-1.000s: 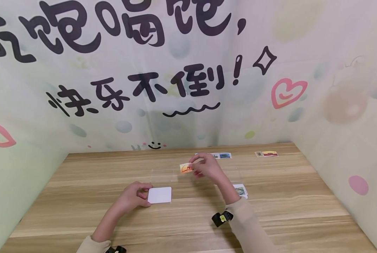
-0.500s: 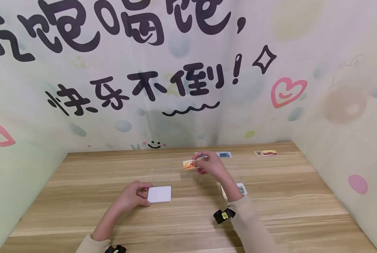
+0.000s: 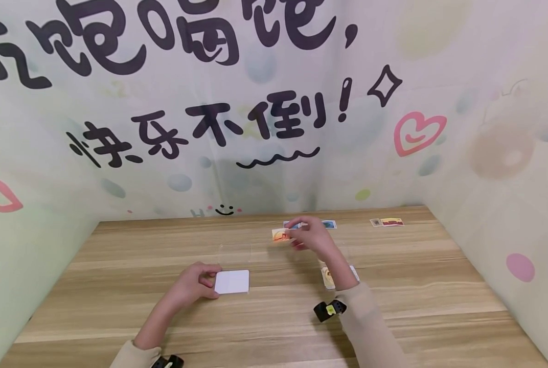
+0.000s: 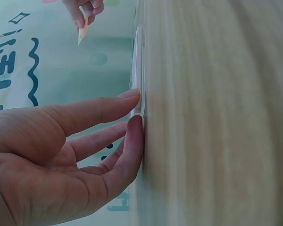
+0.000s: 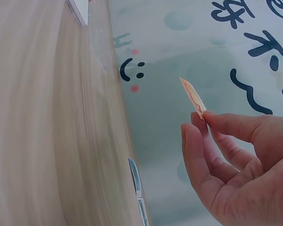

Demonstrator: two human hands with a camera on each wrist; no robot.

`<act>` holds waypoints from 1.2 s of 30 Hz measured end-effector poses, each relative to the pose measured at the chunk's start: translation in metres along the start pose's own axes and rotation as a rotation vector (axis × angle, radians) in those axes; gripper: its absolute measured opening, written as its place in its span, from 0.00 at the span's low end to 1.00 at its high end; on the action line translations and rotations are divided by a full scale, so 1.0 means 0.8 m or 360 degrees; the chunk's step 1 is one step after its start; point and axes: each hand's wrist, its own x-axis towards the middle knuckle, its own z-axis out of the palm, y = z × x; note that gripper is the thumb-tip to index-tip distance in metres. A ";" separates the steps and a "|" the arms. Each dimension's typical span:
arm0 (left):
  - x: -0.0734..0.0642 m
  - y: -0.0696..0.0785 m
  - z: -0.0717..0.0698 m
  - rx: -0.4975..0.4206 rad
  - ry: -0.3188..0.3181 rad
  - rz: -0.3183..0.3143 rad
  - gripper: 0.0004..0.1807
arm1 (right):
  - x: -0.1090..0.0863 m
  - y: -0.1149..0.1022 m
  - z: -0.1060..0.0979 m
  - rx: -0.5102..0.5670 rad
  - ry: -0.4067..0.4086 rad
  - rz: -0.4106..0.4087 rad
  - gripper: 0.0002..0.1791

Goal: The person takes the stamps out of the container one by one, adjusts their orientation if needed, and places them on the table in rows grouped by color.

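Note:
My right hand [image 3: 314, 236] pinches a small orange and cream postage stamp [image 3: 279, 235] by one edge, above the far half of the table. In the right wrist view the stamp [image 5: 192, 98] stands out slightly curved from between thumb and fingertips. On the left, my left hand [image 3: 195, 283] holds the near end of a flat white card stack [image 3: 232, 282], thumb at one side and fingers at the other. Seen edge-on in the left wrist view, the stack [image 4: 138, 66] lies low against the wood, with a transparent rim beside it.
Blue stamps [image 3: 330, 224] lie in a row behind my right hand. Farther right are a small grey stamp [image 3: 376, 223] and a red-yellow one [image 3: 392, 222]. More picture pieces [image 3: 327, 279] lie partly under my right forearm. Transparent plastic [image 3: 234, 253] rests behind the white stack.
My right hand has moved a little right and toward the back with the stamp, uncovering more of the pieces by the forearm. The left hand has stayed on the white stack.

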 end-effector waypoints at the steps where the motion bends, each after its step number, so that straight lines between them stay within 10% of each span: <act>1: 0.000 0.000 0.000 -0.0006 0.0003 -0.0004 0.30 | 0.000 0.000 -0.001 -0.0002 0.0001 0.0000 0.08; 36: 0.004 -0.009 -0.001 0.0015 -0.0009 0.0068 0.30 | 0.000 0.001 -0.034 0.0027 0.0058 0.0016 0.12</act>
